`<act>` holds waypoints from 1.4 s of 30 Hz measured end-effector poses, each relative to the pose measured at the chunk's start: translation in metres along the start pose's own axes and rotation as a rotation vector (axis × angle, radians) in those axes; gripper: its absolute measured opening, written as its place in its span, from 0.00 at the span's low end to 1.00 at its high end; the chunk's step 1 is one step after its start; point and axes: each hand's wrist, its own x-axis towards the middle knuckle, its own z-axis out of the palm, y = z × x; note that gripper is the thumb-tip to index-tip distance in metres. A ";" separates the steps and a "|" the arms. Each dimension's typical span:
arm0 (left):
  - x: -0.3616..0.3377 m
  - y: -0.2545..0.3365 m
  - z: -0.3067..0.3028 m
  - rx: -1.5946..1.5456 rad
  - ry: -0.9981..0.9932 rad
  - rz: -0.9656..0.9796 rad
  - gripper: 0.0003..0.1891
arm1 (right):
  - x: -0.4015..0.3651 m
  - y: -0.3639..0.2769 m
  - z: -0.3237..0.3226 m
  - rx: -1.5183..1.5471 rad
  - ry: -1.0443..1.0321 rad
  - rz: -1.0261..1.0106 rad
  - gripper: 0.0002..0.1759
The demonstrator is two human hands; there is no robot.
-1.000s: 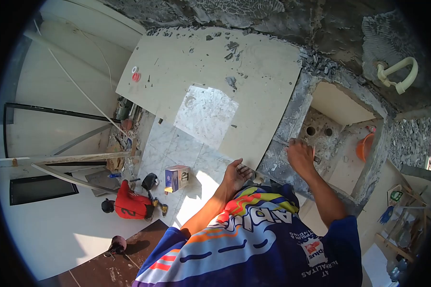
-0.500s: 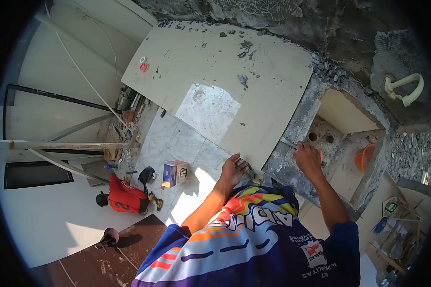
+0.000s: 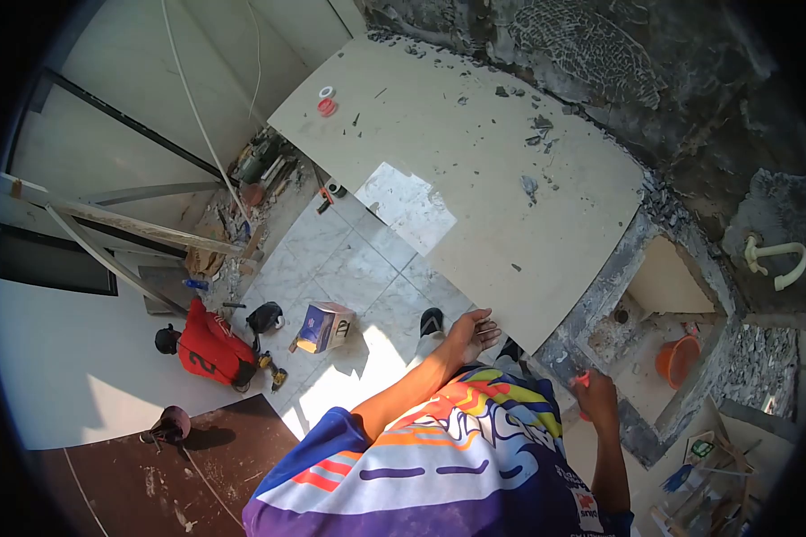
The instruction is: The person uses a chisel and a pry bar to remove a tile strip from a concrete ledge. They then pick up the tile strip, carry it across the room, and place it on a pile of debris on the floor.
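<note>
The large beige tile slab [image 3: 510,179] lies flat on a raised masonry base, with the marble-patterned floor [image 3: 345,268] well below its near edge. That near edge overhangs open floor and nothing stands against it. A rectangular cut-out [image 3: 403,201] is open on that side, and the floor shows through it. The far long edge runs just beside the rough plastered wall [image 3: 600,63], with little room behind. The right-hand short edge ends at the masonry basin surround [image 3: 591,309]. Mortar chips [image 3: 533,125] and a red tape roll [image 3: 327,106] lie loose on the slab face.

The slab's long axis runs from the upper left of the view to the lower right. Its near right corner points towards the person.

The left hand [image 3: 473,333] is extended forward on a nearly straight arm. Its fingers are released and spread, and they rest on the slab's near edge close to that corner. The right hand [image 3: 594,396] is held lower and closer to the body, beside the basin surround. Its fingers are clenched around a small red object [image 3: 582,380], too small to identify.

A sandalled foot [image 3: 432,320] stands on the floor just left of the left hand. A cardboard box [image 3: 322,327] and a red bag [image 3: 208,351] lie further left. An orange bucket [image 3: 678,358] sits inside the basin.
</note>
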 end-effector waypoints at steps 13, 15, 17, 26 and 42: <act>-0.003 0.165 -0.069 -0.011 -0.110 0.088 0.36 | -0.026 -0.082 0.167 0.282 0.099 0.241 0.25; -0.003 0.180 -0.064 -0.020 -0.097 0.043 0.41 | -0.024 -0.089 0.182 0.312 0.170 0.341 0.23; -0.006 0.186 -0.059 -0.035 -0.098 0.002 0.45 | -0.022 -0.101 0.183 0.301 0.188 0.392 0.22; -0.019 0.191 -0.058 -0.179 -0.108 -0.038 0.48 | -0.024 -0.149 0.156 0.383 0.130 0.546 0.24; -0.020 0.198 -0.068 -0.160 -0.140 0.000 0.43 | -0.027 -0.124 0.208 0.378 0.585 0.453 0.19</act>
